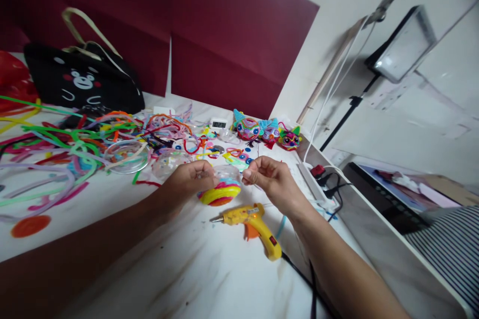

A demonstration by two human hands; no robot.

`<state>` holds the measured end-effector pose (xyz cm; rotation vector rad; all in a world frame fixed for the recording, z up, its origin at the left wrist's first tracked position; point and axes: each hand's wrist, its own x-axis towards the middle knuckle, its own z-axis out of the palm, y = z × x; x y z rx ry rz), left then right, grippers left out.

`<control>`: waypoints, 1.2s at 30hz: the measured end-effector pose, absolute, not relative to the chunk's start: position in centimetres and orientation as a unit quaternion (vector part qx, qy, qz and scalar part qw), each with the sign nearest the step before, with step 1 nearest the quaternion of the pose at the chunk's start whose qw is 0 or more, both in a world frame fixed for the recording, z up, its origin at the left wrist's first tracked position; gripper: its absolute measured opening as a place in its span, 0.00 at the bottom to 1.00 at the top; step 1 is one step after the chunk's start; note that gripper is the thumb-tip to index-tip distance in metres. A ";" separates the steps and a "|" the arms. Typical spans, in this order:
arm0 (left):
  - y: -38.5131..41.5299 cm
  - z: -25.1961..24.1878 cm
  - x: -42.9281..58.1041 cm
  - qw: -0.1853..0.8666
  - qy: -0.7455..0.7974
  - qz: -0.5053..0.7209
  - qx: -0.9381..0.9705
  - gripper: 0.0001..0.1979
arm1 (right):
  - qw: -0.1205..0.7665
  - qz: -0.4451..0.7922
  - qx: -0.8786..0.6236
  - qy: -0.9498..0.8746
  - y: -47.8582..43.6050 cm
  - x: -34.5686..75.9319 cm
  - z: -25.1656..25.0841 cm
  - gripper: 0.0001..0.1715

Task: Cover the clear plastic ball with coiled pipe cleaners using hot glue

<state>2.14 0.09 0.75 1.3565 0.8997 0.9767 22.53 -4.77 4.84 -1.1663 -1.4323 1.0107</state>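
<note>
My left hand [189, 179] is closed around a clear plastic ball [224, 175] whose lower half is wrapped in yellow, pink and orange pipe cleaner coils [220, 194]. It holds the ball just above the white table [194, 269]. My right hand [267, 175] is pinched shut beside the ball's right side; what it pinches is too small to make out. A yellow glue gun [254, 224] lies on the table just below both hands, nozzle pointing left.
Loose pipe cleaners [71, 154] of many colours cover the table's left and back. Three finished colourful figures [267, 132] stand at the back right. A black bear bag [80, 82] sits far left. A power strip [318, 187] and cables run along the right edge.
</note>
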 end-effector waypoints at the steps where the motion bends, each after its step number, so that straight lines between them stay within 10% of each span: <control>1: 0.1 0.7 2.1 0.585 0.383 0.421 0.578 0.12 | 0.491 0.418 -0.481 -0.594 -4.8 22.5 4.8 0.31; 10: 0.0 1.2 2.0 0.590 0.375 0.455 0.552 0.12 | 0.416 0.365 -0.504 -0.664 -5.4 23.1 4.6 0.28; 20: 0.5 1.1 2.0 0.568 0.387 0.483 0.542 0.11 | 0.059 0.174 -0.639 -0.747 -10.5 24.9 3.9 0.07; 36: 0.4 1.4 1.8 0.562 0.376 0.486 0.554 0.09 | 0.136 0.297 -0.706 -0.628 -11.5 26.3 0.2 0.10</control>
